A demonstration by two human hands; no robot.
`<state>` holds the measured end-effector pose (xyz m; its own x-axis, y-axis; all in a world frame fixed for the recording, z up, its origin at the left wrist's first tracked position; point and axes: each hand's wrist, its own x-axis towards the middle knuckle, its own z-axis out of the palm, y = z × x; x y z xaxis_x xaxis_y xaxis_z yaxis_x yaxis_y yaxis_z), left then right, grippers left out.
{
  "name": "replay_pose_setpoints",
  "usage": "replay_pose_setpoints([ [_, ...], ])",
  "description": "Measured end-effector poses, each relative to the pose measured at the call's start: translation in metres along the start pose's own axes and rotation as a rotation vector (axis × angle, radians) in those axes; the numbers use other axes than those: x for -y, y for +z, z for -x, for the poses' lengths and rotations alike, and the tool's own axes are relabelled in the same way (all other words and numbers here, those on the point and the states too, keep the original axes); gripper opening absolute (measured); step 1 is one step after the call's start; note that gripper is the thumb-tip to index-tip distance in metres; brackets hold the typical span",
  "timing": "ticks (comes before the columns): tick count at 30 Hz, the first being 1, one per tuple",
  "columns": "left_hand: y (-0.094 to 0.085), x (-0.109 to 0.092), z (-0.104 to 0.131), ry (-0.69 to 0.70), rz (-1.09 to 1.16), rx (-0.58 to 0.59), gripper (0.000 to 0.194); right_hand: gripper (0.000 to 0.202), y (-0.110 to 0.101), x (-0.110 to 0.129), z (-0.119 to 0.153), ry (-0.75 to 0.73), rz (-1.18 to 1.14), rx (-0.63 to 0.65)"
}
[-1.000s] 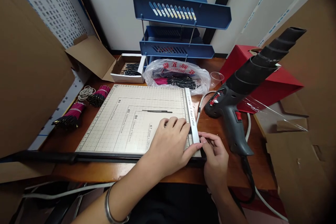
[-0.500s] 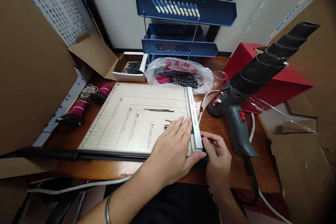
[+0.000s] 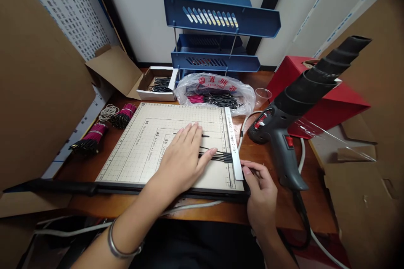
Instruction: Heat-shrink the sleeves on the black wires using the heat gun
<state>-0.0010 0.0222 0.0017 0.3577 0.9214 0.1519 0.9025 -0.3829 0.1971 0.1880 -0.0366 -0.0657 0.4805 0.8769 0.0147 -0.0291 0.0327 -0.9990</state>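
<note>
A cream paper cutter (image 3: 132, 151) with a printed grid lies on the wooden desk. Black thin strands (image 3: 224, 157) run side by side across its right part, up to the metal guide strip (image 3: 234, 145). My left hand (image 3: 183, 155) rests flat on the board, fingers extended, over the left part of the strands and over another dark strand. Beyond the guide's lower right edge, my right hand (image 3: 261, 187) has its thumb and fingers pinched together; what is between them is too small to make out. The cutter's black handle (image 3: 63, 185) lies along the front edge.
A grey heat gun (image 3: 288, 134) with a black nozzle stands at the right, before a red box (image 3: 334, 113). Behind the cutter are a plastic bag (image 3: 246, 92), a small open box (image 3: 156, 96) and blue trays (image 3: 221, 17). Pink-and-black bundles (image 3: 94, 132) lie left.
My left hand has slid left across the board, away from the guide strip, uncovering the black strands. My right hand has stayed nearly in place. The view has shifted slightly.
</note>
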Motion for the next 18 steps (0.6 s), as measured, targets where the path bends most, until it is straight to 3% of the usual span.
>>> replay_pose_setpoints([
  [3, 0.003, 0.002, -0.004, 0.026, 0.004, 0.083, 0.076, 0.029, 0.001, -0.002, -0.001, -0.003, -0.009, 0.001],
  [8, 0.008, -0.018, -0.003, 0.085, 0.013, 0.133, 0.078, 0.029, 0.001, -0.003, -0.001, -0.015, -0.01, 0.009],
  [18, 0.019, -0.049, 0.006, 0.214, -0.004, 0.014, 0.086, 0.03, 0.001, 0.002, 0.0, 0.004, 0.005, 0.003],
])
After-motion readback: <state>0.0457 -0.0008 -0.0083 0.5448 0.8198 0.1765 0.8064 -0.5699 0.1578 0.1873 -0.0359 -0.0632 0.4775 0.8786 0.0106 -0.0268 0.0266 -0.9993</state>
